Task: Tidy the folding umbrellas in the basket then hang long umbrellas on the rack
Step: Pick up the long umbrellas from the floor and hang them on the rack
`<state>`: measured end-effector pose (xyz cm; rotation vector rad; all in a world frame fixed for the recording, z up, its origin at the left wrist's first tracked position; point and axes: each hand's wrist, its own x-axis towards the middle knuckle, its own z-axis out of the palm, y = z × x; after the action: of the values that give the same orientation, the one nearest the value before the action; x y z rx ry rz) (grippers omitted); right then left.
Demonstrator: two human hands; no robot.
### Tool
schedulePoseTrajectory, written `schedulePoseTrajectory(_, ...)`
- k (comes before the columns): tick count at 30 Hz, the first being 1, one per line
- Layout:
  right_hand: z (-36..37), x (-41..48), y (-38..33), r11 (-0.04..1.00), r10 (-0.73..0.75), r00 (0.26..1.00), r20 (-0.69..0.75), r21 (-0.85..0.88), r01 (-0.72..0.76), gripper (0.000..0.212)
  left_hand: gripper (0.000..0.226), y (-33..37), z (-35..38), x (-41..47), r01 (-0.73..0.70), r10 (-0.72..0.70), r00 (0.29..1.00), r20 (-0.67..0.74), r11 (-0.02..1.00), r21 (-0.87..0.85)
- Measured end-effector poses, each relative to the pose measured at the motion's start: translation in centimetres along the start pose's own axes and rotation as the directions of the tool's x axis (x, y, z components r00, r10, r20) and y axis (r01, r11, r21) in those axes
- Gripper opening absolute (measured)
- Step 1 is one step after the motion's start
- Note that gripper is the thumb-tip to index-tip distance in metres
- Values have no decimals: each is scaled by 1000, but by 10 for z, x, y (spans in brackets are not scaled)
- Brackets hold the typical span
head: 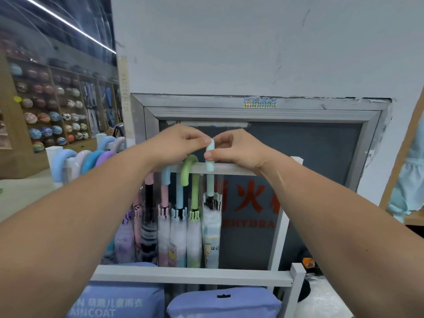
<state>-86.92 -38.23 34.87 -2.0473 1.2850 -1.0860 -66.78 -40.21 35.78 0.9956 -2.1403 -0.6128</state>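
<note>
Far-left shelves (50,115): rows of balls are seen on display, well apart from the action.
Side row of crooks (87,157): blue, white, teal and purple handles are hooked over a bar on the left, so those umbrellas are judged to be hung.
Raincoat packs (119,299): blue packages are stacked near, below the lower crossbar.
Left hand (181,138): the fingers are curled, and the top of the pale crook is pinched by thumb and fingertips.
Green-handled umbrella (188,171): it is hooked over the far bar, with pink and blue ones to its left.
Pale teal umbrella (210,228): its crook is hooked over the far bar at the right end of the row, and the canopy hangs straight down just beside the green one.
Right hand (236,152): the same crook is pinched from the right, thumb below and forefinger over the top.
Rack (277,249): bare bar is left to the right of the teal crook.
Done: several long umbrellas are hung.
Left: release of this one. No basket is in view, so that part cannot be judged.
</note>
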Motion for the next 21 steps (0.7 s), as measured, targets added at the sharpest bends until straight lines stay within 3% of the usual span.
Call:
schedulePoseTrajectory(9,1,0,0,958,72,983,171,-288,-20,57,22,-14,8,1,-27,11,997,71,972,234)
schedulePoseTrajectory(14,-1,-2,-1,917,118,974,196,-398,-30,49,24,-12,14,0,-43,31,999,45,947,318)
schedulePoseTrajectory(19,4,-14,-2,793,129,979,158,-609,-6,78,30,-10,18,-6,-47,39,999,29,931,362)
schedulePoseTrajectory(21,6,-26,1,768,94,987,129,-641,11,80,35,-12,23,-12,-26,43,998,-35,924,382)
